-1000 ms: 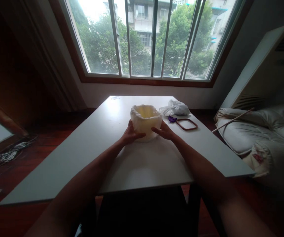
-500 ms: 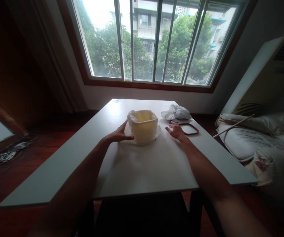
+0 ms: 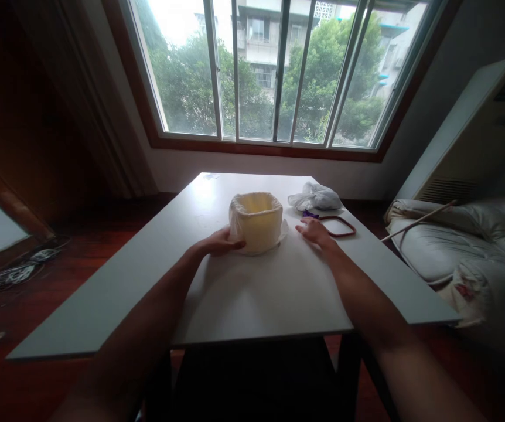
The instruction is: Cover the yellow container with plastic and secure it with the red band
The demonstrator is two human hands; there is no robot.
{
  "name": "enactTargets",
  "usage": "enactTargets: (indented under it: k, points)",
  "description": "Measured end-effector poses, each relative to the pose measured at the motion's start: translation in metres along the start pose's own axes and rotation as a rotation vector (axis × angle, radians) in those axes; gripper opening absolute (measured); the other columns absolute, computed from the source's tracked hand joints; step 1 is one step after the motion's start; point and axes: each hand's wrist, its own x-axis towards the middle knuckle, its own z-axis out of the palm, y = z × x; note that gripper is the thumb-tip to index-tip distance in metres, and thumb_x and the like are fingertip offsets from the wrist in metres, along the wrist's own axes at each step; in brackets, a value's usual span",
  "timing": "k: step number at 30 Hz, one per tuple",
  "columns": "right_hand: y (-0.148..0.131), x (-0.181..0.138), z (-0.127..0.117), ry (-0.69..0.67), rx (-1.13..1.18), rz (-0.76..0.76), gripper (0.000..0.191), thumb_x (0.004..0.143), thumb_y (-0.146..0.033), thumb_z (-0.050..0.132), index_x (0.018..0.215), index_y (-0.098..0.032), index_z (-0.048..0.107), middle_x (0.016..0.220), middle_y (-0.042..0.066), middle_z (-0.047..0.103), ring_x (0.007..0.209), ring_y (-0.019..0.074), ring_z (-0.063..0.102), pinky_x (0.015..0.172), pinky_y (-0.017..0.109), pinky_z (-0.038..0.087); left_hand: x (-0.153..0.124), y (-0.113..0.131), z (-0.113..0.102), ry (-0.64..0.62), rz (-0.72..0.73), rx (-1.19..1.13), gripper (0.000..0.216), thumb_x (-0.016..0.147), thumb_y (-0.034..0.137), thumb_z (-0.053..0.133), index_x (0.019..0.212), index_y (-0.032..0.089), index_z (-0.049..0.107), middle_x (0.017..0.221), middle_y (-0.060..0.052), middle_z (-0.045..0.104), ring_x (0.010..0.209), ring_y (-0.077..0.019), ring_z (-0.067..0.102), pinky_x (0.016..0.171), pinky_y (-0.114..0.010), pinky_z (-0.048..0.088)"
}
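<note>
A small pale yellow bin [image 3: 259, 231] stands upright on the white table, with a thin white plastic liner [image 3: 274, 202] folded over its rim and loose film bunched around its base. My left hand [image 3: 221, 241] grips its lower left side, thumb at the front; the other fingers are partly hidden. To the right of the bin, apart from it, my right hand [image 3: 314, 230] is open and low over the table, fingers stretched forward. Just beyond those fingers lies a small purple item [image 3: 310, 214], partly covered. Beside it rests a reddish-brown rounded-square ring [image 3: 354, 229].
A knotted white plastic bag [image 3: 316, 197] sits behind the ring on the white table [image 3: 252, 305]. A pale sofa [image 3: 428, 246] with a stick [image 3: 419, 220] across it stands at the right. Cables [image 3: 24, 271] lie on the floor at left. A window spans the far wall.
My left hand has closed in against the bin, its thumb now on the front. My right hand has shifted slightly, showing more of the purple item. The view has moved a little.
</note>
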Motion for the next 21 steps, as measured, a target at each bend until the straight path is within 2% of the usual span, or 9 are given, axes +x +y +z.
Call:
enactTargets:
  k: [2, 5, 7, 10, 12, 14, 16, 18, 21]
  points:
    - [0.008, 0.000, -0.014, 0.088, -0.037, 0.095, 0.047, 0.092, -0.042, 0.053, 0.127, -0.013, 0.065, 0.131, 0.016, 0.065, 0.123, 0.0279, 0.058, 0.104, 0.033, 0.041, -0.001, 0.002, 0.002, 0.055, -0.064, 0.161, 0.100, 0.062, 0.071, 0.074, 0.143, 0.017, 0.051, 0.149, -0.017, 0.049, 0.139, -0.0464, 0.040, 0.114, -0.060, 0.033]
    - [0.026, -0.002, -0.033, 0.086, -0.127, 0.273, 0.041, 0.085, -0.037, 0.061, 0.118, -0.015, 0.071, 0.125, 0.018, 0.067, 0.120, 0.0337, 0.060, 0.099, 0.039, 0.046, -0.001, 0.004, -0.006, 0.148, -0.068, 0.272, 0.107, 0.062, 0.073, 0.073, 0.149, 0.018, 0.042, 0.157, -0.018, 0.036, 0.145, -0.0468, 0.029, 0.117, -0.064, 0.025]
    - [0.036, -0.004, -0.040, 0.006, -0.145, 0.371, 0.036, 0.077, -0.033, 0.069, 0.107, -0.014, 0.075, 0.116, 0.020, 0.070, 0.114, 0.0365, 0.063, 0.092, 0.041, 0.049, -0.001, 0.005, -0.017, 0.252, -0.032, 0.269, 0.111, 0.063, 0.075, 0.071, 0.152, 0.019, 0.035, 0.158, -0.019, 0.033, 0.146, -0.0453, 0.029, 0.116, -0.063, 0.028]
    - [0.046, -0.006, -0.043, -0.071, -0.132, 0.491, 0.029, 0.073, -0.032, 0.073, 0.094, -0.012, 0.077, 0.102, 0.022, 0.073, 0.104, 0.0366, 0.068, 0.085, 0.040, 0.051, -0.001, 0.008, -0.029, 0.496, 0.095, 0.224, 0.110, 0.069, 0.075, 0.067, 0.155, 0.019, 0.027, 0.157, -0.021, 0.033, 0.141, -0.0420, 0.038, 0.113, -0.062, 0.034]
    - [0.048, -0.006, -0.043, -0.074, -0.118, 0.540, 0.033, 0.075, -0.037, 0.072, 0.092, -0.010, 0.076, 0.099, 0.023, 0.073, 0.104, 0.0362, 0.069, 0.085, 0.040, 0.051, -0.001, 0.014, -0.029, 0.618, 0.219, 0.180, 0.102, 0.077, 0.072, 0.062, 0.155, 0.019, 0.025, 0.154, -0.021, 0.036, 0.133, -0.0375, 0.048, 0.109, -0.060, 0.040]
    - [0.048, -0.006, -0.045, -0.055, -0.108, 0.564, 0.037, 0.076, -0.040, 0.070, 0.095, -0.008, 0.075, 0.100, 0.024, 0.072, 0.105, 0.0362, 0.068, 0.085, 0.041, 0.051, -0.001, 0.024, -0.023, 0.679, 0.326, 0.154, 0.090, 0.083, 0.067, 0.059, 0.154, 0.021, 0.028, 0.152, -0.020, 0.039, 0.129, -0.0341, 0.052, 0.106, -0.058, 0.044]
    - [0.045, -0.006, -0.051, 0.027, -0.072, 0.557, 0.034, 0.076, -0.034, 0.071, 0.097, -0.008, 0.074, 0.101, 0.023, 0.072, 0.103, 0.0363, 0.068, 0.083, 0.042, 0.052, 0.000, 0.035, -0.014, 0.680, 0.392, 0.160, 0.078, 0.088, 0.061, 0.057, 0.151, 0.023, 0.033, 0.151, -0.018, 0.041, 0.133, -0.0329, 0.050, 0.106, -0.057, 0.045]
    - [0.038, -0.007, -0.058, 0.175, -0.028, 0.494, 0.029, 0.078, -0.028, 0.067, 0.101, -0.011, 0.073, 0.106, 0.021, 0.071, 0.101, 0.0343, 0.068, 0.084, 0.042, 0.052, 0.001, 0.045, -0.005, 0.658, 0.414, 0.188, 0.066, 0.090, 0.056, 0.057, 0.146, 0.024, 0.042, 0.151, -0.017, 0.042, 0.139, -0.0333, 0.044, 0.109, -0.058, 0.042]
    - [0.012, -0.011, -0.067, 0.475, 0.115, 0.189, 0.026, 0.087, -0.024, 0.055, 0.106, -0.015, 0.070, 0.115, 0.017, 0.067, 0.101, 0.0289, 0.066, 0.088, 0.041, 0.052, 0.003, 0.056, 0.007, 0.634, 0.408, 0.180, 0.056, 0.089, 0.054, 0.060, 0.135, 0.023, 0.053, 0.152, -0.017, 0.041, 0.142, -0.0349, 0.040, 0.110, -0.059, 0.041]
